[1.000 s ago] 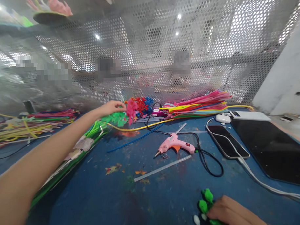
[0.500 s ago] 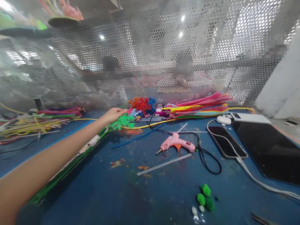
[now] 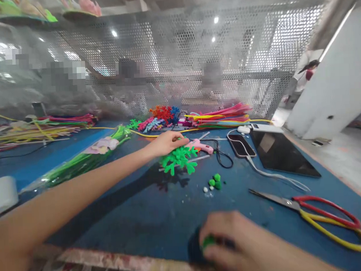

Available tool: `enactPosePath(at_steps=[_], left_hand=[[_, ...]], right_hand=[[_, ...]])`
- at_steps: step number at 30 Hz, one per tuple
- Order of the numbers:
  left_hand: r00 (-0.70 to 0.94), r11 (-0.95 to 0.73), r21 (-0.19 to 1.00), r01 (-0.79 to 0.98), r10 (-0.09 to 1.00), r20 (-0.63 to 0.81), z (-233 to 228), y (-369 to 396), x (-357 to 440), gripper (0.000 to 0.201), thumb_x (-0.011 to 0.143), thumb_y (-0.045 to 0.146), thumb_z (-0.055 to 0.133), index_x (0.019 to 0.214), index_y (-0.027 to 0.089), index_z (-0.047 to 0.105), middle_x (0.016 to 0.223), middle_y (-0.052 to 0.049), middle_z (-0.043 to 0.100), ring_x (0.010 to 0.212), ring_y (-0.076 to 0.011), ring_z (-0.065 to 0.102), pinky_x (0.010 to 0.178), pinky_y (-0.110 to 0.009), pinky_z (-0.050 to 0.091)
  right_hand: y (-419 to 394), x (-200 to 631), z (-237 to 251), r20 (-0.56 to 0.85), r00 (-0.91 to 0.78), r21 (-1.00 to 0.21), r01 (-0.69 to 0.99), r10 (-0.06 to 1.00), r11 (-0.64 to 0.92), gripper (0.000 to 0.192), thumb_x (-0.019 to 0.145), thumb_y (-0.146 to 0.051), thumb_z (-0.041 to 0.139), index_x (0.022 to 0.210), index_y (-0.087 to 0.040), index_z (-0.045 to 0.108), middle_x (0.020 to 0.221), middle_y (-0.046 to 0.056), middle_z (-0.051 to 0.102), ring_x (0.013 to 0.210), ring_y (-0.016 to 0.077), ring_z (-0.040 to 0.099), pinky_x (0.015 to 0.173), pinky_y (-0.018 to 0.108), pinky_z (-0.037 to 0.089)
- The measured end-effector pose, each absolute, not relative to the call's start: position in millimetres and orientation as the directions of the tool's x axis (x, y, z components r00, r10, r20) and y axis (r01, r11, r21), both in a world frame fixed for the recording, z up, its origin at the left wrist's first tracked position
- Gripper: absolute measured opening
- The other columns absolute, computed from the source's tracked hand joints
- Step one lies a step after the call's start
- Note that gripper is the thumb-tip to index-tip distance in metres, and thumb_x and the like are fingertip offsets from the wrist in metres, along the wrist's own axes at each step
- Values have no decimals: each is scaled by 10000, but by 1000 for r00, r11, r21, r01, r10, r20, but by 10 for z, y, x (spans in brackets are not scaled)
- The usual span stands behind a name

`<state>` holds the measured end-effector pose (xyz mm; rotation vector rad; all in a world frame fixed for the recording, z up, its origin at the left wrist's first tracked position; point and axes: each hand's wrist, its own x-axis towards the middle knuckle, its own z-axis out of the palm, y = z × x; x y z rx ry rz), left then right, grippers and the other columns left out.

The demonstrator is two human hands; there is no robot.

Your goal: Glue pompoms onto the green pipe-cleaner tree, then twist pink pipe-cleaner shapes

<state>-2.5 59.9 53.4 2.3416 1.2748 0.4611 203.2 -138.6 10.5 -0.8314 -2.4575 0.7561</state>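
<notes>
While the left hand (image 3: 165, 143) pinches a green branching chenille piece (image 3: 179, 159) just above the blue worktop (image 3: 135, 208), close beside the pink glue gun (image 3: 200, 146), the right hand (image 3: 237, 244) curls at the near edge around a small green pompom (image 3: 208, 242).

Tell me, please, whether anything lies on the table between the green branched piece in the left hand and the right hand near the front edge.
Nothing tall does. Between the green branched piece in the left hand and the right hand lies bare blue table. The small green pom-poms sit just right of that line.
</notes>
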Motion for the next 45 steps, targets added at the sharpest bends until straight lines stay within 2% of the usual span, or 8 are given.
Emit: enactPosePath(at_steps=[2, 5, 9, 14, 21, 30, 37, 45], left_hand=[[569, -494, 585, 643, 820, 67, 377, 320, 113, 415, 749, 586, 539, 719, 175, 595, 525, 35, 395, 460, -104, 334, 447, -251, 223], [595, -405, 742, 535, 803, 9, 117, -49, 257, 364, 698, 537, 627, 733, 176, 607, 559, 22, 453, 485, -114, 400, 451, -250, 287], [543, -146, 917, 370, 835, -87, -126, -331, 300, 312, 641, 446, 702, 811, 193, 633, 613, 14, 501, 528, -128, 465, 480, -258, 374], [545, -21, 979, 202, 833, -94, -248, -417, 273, 268, 568, 324, 777, 739, 167, 643, 594, 32, 471, 529, -96, 429, 506, -241, 335], [580, 315, 941, -120, 792, -191, -262, -558, 361, 330, 593, 224, 797, 878, 128, 660, 762, -7, 603, 702, -116, 554, 739, -272, 422], [578, 241, 962, -130, 806, -124, -297, -576, 384, 334, 653, 246, 767, 946, 160, 632, 800, 5, 606, 672, -92, 530, 590, -206, 424], [543, 93, 994, -55, 839, -48, -298, -594, 375, 307, 698, 302, 733, 945, 153, 628, 805, -8, 630, 710, -112, 564, 638, -223, 473], [592, 113, 992, 62, 796, -127, -264, -601, 370, 439, 662, 328, 749, 999, 184, 507, 800, 12, 618, 681, -132, 606, 585, -238, 501]], right_hand=[[-1169, 2157, 129, 320, -586, -625, 460, 745, 630, 146, 896, -271, 502, 922, -198, 626, 823, -3, 612, 758, 97, 566, 701, 218, 455], [-894, 2321, 79, 469, -499, -561, 468, 729, 682, 187, 883, -267, 509, 1018, -192, 615, 860, 27, 597, 762, 119, 544, 713, 256, 451], [-794, 2335, -147, 521, -263, -722, 372, 812, 583, 195, 844, -225, 537, 1034, -189, 557, 910, 33, 625, 761, 120, 569, 709, 259, 481], [-858, 2239, -315, 507, -183, -789, 294, 842, 539, 162, 793, -218, 610, 947, -183, 576, 868, 32, 647, 778, 139, 607, 722, 276, 498], [-855, 2317, -250, 670, -241, -608, 366, 703, 705, 74, 805, -241, 619, 875, -216, 623, 932, 52, 621, 919, 179, 589, 821, 343, 467], [-838, 2331, -299, 618, -309, -600, 409, 723, 688, 70, 798, -221, 619, 867, -210, 617, 978, 65, 577, 969, 179, 561, 858, 354, 454], [-848, 2328, -320, 641, -304, -568, 429, 704, 702, 105, 804, -237, 620, 904, -206, 620, 976, 67, 572, 944, 178, 571, 837, 347, 470], [-890, 2329, -310, 686, -305, -473, 503, 660, 724, 126, 812, -205, 594, 935, -205, 618, 973, 66, 622, 939, 180, 591, 826, 345, 476]])
